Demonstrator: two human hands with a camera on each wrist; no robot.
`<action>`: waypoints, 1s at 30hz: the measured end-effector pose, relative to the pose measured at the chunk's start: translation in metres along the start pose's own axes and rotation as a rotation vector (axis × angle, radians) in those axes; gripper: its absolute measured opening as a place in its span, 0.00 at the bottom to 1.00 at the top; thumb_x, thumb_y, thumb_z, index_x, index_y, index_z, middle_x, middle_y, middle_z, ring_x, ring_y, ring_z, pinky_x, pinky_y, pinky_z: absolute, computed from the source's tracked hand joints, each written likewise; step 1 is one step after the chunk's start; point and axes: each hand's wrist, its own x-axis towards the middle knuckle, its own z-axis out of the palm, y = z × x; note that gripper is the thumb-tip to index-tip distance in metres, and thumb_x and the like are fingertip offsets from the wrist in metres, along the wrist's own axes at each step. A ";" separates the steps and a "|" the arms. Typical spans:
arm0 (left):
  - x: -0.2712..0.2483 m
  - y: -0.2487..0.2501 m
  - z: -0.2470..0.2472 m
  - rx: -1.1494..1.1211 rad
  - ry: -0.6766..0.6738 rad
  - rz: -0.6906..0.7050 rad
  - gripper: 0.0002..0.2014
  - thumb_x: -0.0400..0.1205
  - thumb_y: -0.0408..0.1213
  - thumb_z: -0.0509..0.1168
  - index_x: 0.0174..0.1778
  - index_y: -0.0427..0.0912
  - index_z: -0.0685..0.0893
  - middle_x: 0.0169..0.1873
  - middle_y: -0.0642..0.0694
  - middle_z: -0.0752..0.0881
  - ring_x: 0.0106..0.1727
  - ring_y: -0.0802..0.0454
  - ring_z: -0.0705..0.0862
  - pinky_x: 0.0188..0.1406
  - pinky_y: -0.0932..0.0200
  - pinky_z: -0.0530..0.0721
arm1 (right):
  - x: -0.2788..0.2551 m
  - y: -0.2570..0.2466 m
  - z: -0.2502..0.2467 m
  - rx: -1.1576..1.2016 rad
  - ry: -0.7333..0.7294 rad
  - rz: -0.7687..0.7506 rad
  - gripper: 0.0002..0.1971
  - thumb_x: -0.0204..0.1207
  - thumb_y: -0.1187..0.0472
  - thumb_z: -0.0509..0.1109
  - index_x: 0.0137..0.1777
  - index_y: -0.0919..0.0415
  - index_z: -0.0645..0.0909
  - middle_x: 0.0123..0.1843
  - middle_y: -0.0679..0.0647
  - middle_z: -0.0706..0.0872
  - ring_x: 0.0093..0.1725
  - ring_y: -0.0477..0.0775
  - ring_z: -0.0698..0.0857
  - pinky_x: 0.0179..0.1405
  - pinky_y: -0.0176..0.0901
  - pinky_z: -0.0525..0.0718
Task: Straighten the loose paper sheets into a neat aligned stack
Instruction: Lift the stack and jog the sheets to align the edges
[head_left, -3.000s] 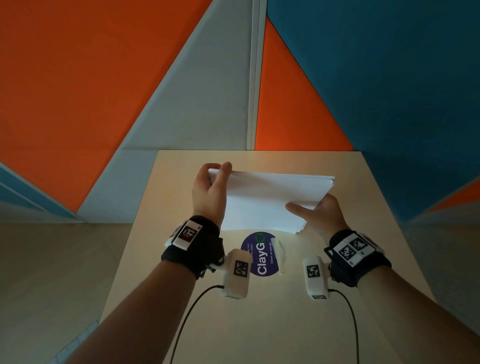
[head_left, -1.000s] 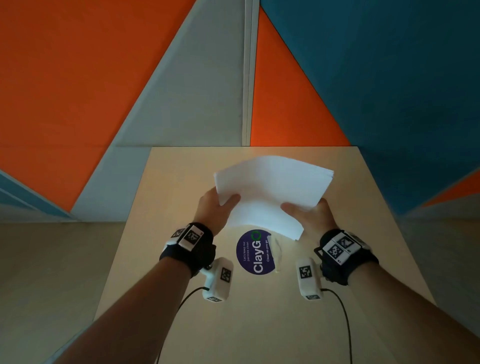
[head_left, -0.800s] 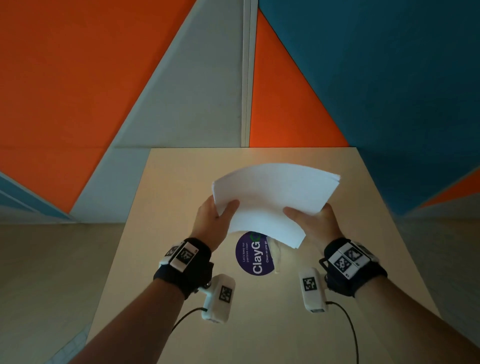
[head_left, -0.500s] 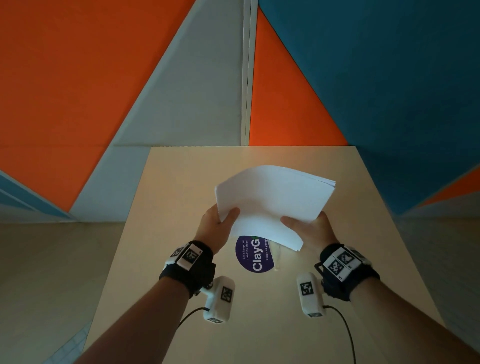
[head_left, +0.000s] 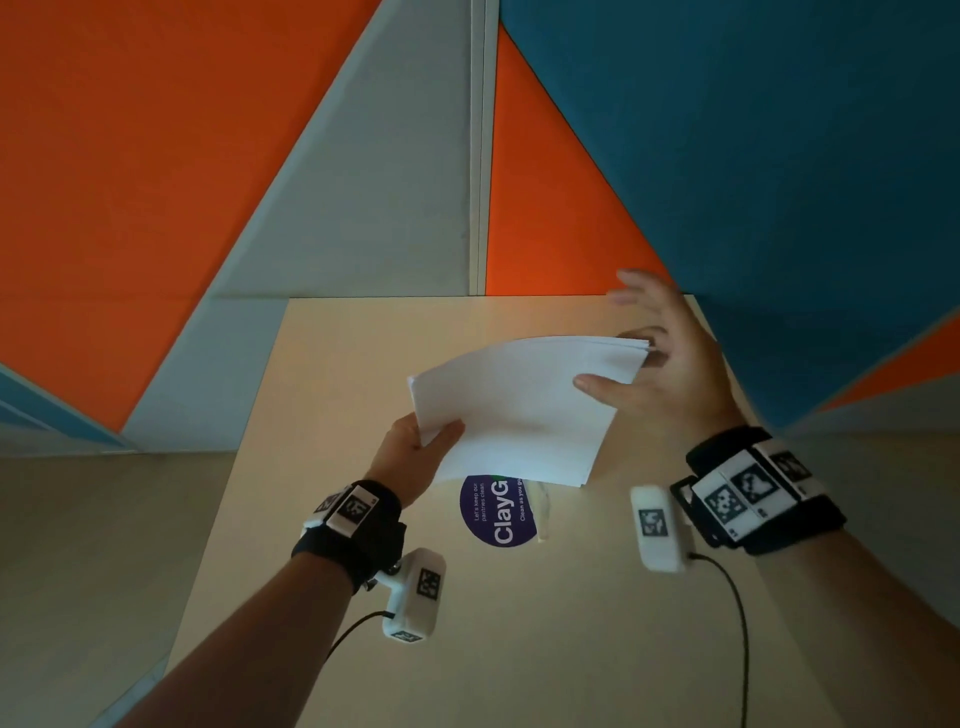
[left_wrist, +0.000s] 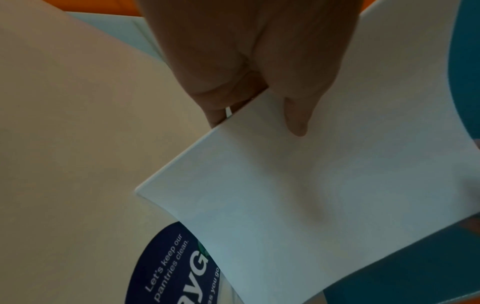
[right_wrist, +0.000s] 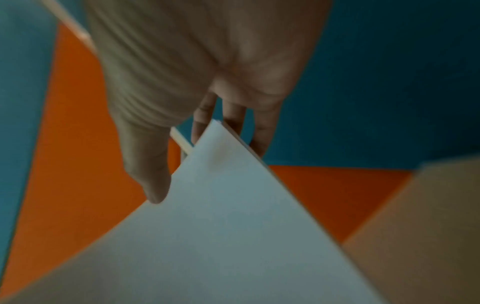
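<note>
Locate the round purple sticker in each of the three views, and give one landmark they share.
Head: the purple sticker sits on the table at centre, its far edge hidden under the paper stack.
Left wrist: bottom edge, left of centre, partly covered by the paper's lower corner.
Right wrist: not in view.
Shared landmark: the white paper stack, seen in all three views.

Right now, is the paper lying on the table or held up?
Held up: left hand pinches the paper above the table.

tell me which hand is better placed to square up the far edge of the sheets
Right. The right hand is open at the far corner of the paper stack, fingers spread; the left hand pinches the near corner, holding it up.
</note>
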 end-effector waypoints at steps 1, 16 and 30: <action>-0.001 0.001 -0.001 0.003 -0.008 0.007 0.11 0.83 0.39 0.65 0.60 0.42 0.86 0.50 0.49 0.89 0.55 0.47 0.88 0.62 0.50 0.83 | 0.004 0.000 -0.002 -0.106 -0.051 -0.054 0.42 0.60 0.60 0.86 0.74 0.45 0.72 0.69 0.41 0.81 0.66 0.40 0.80 0.62 0.36 0.80; -0.005 0.005 0.000 0.013 -0.042 -0.012 0.13 0.82 0.40 0.66 0.61 0.41 0.86 0.55 0.43 0.90 0.57 0.43 0.87 0.63 0.46 0.83 | 0.007 0.017 0.014 -0.597 -0.150 -0.235 0.18 0.75 0.62 0.73 0.65 0.57 0.82 0.60 0.50 0.90 0.52 0.60 0.87 0.48 0.52 0.85; -0.010 0.018 -0.002 -0.323 -0.032 0.000 0.11 0.83 0.30 0.65 0.43 0.50 0.89 0.37 0.56 0.93 0.42 0.56 0.90 0.41 0.59 0.86 | -0.004 0.042 0.030 0.258 -0.189 0.425 0.29 0.67 0.67 0.82 0.67 0.53 0.77 0.57 0.41 0.88 0.58 0.38 0.87 0.60 0.36 0.84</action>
